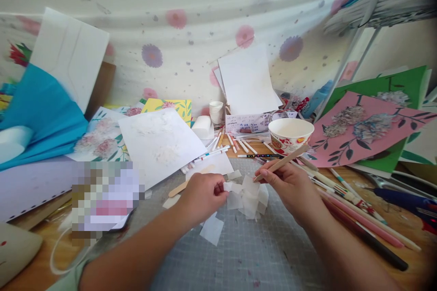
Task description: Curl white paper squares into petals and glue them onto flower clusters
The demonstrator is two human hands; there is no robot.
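Observation:
My left hand (205,195), fingers pinched together, grips the edge of a small square of thin white paper (233,187). Between my thumb and fingers, my right hand (287,184) holds a wooden craft stick (287,159), its lower end down at a loose heap of such squares (251,200). More squares lie on the grey cutting mat (252,254), one of them a single square (212,228) below my left hand. A second craft stick (177,188) rests partly hidden behind that hand.
A paper bowl (290,134) stands beyond my right hand. Pens and brushes (368,223) crowd the right side, with scissors (392,184) beside them. At left leans a white sheet (162,145) with pale smears. Pink flower artwork (368,132) stands at right; paper cups (216,112) are behind.

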